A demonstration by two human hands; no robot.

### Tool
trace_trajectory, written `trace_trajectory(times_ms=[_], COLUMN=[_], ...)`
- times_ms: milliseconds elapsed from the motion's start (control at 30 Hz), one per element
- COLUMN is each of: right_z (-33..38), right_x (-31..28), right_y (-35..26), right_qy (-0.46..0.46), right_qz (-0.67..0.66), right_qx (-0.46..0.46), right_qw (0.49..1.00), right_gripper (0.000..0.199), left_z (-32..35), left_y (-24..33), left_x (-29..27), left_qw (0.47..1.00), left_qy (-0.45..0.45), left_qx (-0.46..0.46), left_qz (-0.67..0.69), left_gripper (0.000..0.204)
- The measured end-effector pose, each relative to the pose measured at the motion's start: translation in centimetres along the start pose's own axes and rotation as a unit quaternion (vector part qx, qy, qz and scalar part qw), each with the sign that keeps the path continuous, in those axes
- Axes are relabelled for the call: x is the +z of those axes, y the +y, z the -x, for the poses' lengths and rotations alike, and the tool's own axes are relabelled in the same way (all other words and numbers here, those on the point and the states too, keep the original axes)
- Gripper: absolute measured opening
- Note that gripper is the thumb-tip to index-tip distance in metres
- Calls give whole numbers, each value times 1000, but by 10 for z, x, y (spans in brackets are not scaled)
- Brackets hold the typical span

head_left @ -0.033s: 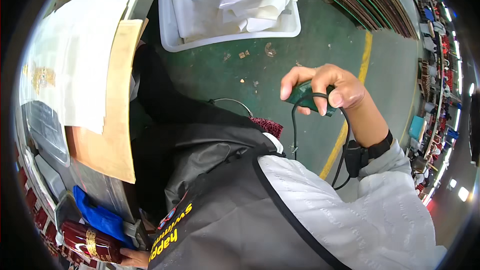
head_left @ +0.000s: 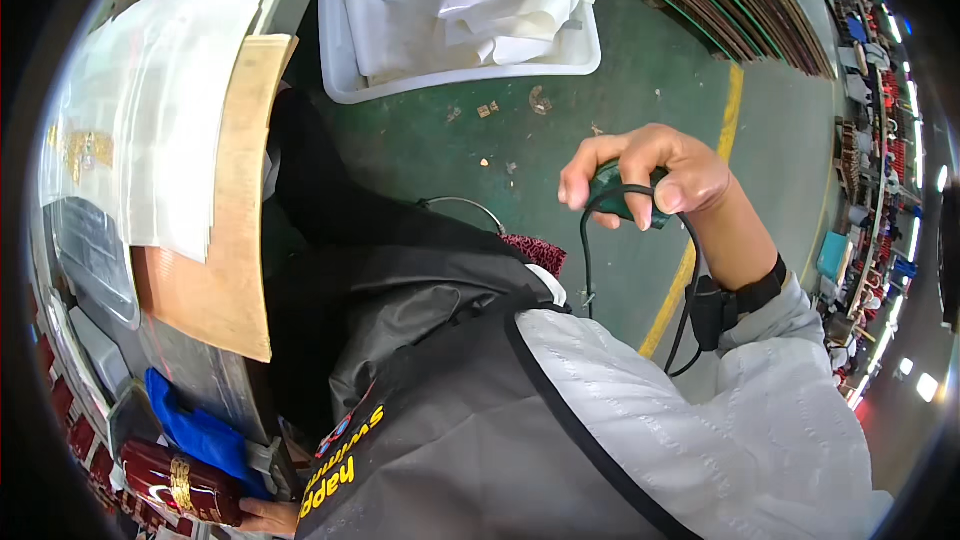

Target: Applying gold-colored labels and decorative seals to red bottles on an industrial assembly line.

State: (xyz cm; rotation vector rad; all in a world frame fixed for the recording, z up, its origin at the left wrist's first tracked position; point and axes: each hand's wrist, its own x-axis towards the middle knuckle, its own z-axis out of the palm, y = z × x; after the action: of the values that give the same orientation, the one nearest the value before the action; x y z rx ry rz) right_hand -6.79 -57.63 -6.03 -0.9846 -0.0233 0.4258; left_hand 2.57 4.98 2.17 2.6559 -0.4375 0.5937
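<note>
Raised over the floor on the right, my right hand has its fingers curled around a small dark green object, whose exact kind I cannot make out. A black cable loops over its fingers and hangs beside the white sleeve. Strapped to the right wrist is a black box. At the lower left, my left hand closes on one end of a glossy dark red bottle with gold decoration; the apron hides part of this hand.
A bench on the left carries white sheets, a tan board, a clear plastic tray and a blue cloth. A white tub of paper sheets stands on the green floor. Stacked boards stand at the upper right.
My right hand has shifted very slightly, and the green object has turned so that less of it shows between the fingers. My left hand stays on the bottle, almost unmoved.
</note>
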Motion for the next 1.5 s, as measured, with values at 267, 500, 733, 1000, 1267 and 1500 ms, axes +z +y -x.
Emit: trace_trajectory(times_ms=[267, 500, 733, 1000, 1267, 1500], right_z=[4, -22, -56, -99, -108, -106], right_x=[-5, 30, 71, 80, 91, 97], right_y=[-2, -28, -7, 5, 16, 52], right_qy=[57, -81, -107, -279, -280, -298], right_qz=[-18, 102, 216, 231, 296, 258], right_qx=[15, 17, 99, 144, 176, 247], right_qw=[998, 991, 965, 921, 896, 885], right_gripper=[39, 42, 23, 20, 19, 19], left_z=[25, -43, -32, -67, -78, -57], left_y=[-24, 89, 51, 143, 205, 217], left_x=[-14, 21, -11, 27, 126, 154], left_qw=[999, 934, 945, 842, 728, 713], left_qy=[18, 147, 36, -394, -490, -502], left_qx=[-16, 173, 1, 41, 241, 299], left_qz=[20, 275, 326, 365, 414, 387], left_gripper=[48, 34, 41, 33, 64, 37])
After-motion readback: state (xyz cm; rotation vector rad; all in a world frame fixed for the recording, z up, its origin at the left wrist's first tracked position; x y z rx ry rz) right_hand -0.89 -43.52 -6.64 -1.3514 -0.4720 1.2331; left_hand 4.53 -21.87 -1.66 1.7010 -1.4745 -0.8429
